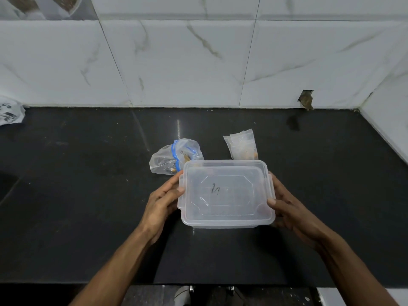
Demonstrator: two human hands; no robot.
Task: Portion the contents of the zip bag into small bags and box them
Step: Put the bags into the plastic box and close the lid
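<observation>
At the far left edge I see a crumpled printed plastic bag (10, 112) lying on the black bench (88, 195), well away from the work. Moving in, my left hand (164, 200) grips the left short side of the clear lidded box (227, 195), thumb up by the lid clip, fingers curled under the rim. Just behind that hand the zip bag (174, 159) with its blue seal lies slumped and mostly empty, only a few brownish bits showing, so I judge the portioning is largely done. The box sits in the middle, lid on, with a scrawled mark on top; I cannot tell whether anything is inside. Behind its right corner a small stack of filled small bags (241, 145) waits within easy reach for boxing. My right hand (287, 208) clasps the right short side, thumb on the lid edge, steadying the box, probably to unclip it.
</observation>
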